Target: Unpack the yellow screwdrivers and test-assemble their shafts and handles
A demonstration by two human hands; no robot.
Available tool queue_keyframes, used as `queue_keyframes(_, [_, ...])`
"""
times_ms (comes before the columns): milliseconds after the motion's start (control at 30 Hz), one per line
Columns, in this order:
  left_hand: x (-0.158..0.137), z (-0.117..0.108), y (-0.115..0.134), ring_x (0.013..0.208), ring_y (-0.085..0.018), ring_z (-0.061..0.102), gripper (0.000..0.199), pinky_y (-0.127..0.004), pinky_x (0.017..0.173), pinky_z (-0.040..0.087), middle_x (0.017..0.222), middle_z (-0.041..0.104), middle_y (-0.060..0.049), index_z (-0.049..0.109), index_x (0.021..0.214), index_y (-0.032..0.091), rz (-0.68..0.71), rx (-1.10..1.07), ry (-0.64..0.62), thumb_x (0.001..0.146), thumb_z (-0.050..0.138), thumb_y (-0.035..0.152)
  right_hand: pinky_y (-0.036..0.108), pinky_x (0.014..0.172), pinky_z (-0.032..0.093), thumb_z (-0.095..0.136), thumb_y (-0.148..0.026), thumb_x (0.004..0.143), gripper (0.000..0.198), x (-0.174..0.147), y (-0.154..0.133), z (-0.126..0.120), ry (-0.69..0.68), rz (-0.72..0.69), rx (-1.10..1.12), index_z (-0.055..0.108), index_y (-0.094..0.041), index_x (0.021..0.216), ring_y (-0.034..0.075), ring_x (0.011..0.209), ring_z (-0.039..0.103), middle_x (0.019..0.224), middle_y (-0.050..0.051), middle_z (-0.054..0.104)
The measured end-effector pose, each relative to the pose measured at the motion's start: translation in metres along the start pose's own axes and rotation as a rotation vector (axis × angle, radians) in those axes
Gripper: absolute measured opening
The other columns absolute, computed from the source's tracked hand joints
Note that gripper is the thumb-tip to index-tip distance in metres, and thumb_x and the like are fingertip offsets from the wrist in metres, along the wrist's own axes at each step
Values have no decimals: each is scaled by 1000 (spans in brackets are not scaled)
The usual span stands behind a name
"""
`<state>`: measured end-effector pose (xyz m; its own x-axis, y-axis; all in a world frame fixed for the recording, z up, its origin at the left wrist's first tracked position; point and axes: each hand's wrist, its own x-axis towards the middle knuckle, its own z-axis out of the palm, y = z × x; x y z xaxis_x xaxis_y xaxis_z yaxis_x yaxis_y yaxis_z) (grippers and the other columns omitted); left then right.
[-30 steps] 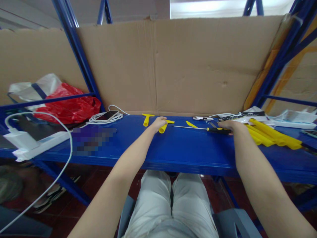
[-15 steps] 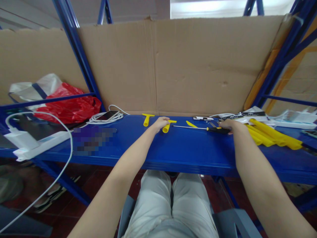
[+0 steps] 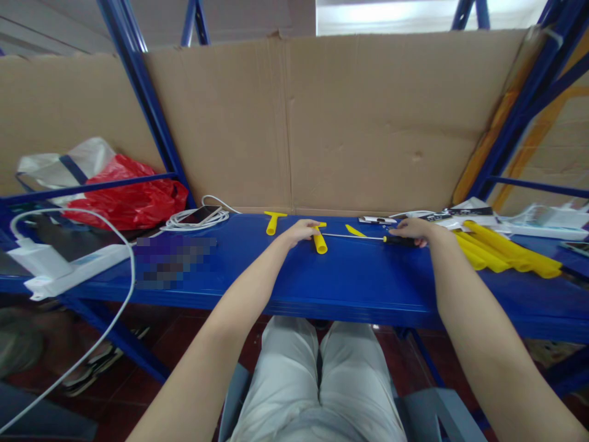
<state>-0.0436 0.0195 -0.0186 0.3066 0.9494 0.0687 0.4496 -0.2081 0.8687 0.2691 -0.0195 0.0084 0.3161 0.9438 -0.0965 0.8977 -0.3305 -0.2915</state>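
Observation:
My left hand [image 3: 304,231] is closed on a yellow T-shaped tube piece [image 3: 321,241], its open round end tilted towards me. Beside it lies a long screwdriver [image 3: 399,241] with a black handle, its thin shaft pointing left and the tip close to the held piece. My right hand [image 3: 411,231] is closed around the back of the screwdriver's handle, covering its end. Another yellow T-shaped piece [image 3: 272,223] rests left of my left hand. Behind the shaft is a small yellow pointed piece [image 3: 355,231]. Tiny bits near my right fingertips are too small to name.
Several long yellow tubes [image 3: 515,250] lie right of my right arm on the blue table [image 3: 350,282]. White cable [image 3: 196,220] and a power strip [image 3: 87,267] are at left, near a red plastic bag [image 3: 133,193]. A cardboard panel [image 3: 359,123] stands behind.
The yellow piece in my left hand has swung so its open end sits lower and further right. My right hand has moved left along the screwdriver handle, which looks slightly turned.

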Motion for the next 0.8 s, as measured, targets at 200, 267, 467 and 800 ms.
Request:
queue_keyframes(200, [10,2,-9,105,-22,61,14,-32,94,45,101,71,-8,74,81,16,112,117,-59,75,62,17,25,42,46,75,-39,66,58,-12,-14,0,-116,-109,-36,63,-20,119,16,53,56,71,6,63])
queue_keyframes(267, [13,3,-12,103,-22,62,12,-33,94,45,97,72,-7,74,77,15,132,143,-53,75,62,19,25,40,44,76,-33,66,45,-16,-16,0,-120,-107,-68,69,-20,108,16,52,54,65,5,62])
queue_keyframes(467, [13,4,-13,101,-20,63,14,-31,93,46,101,72,-6,74,81,16,134,157,-54,76,60,17,23,40,40,74,-30,68,30,-21,-15,-3,-93,-49,-64,72,-17,95,14,49,51,61,3,60])
queue_keyframes(800, [7,4,-8,122,-21,51,24,-26,102,38,122,63,-8,72,97,16,136,275,-64,77,61,21,28,47,47,71,-36,69,22,-11,-1,-6,-84,-37,-28,73,-20,84,18,55,59,75,6,67])
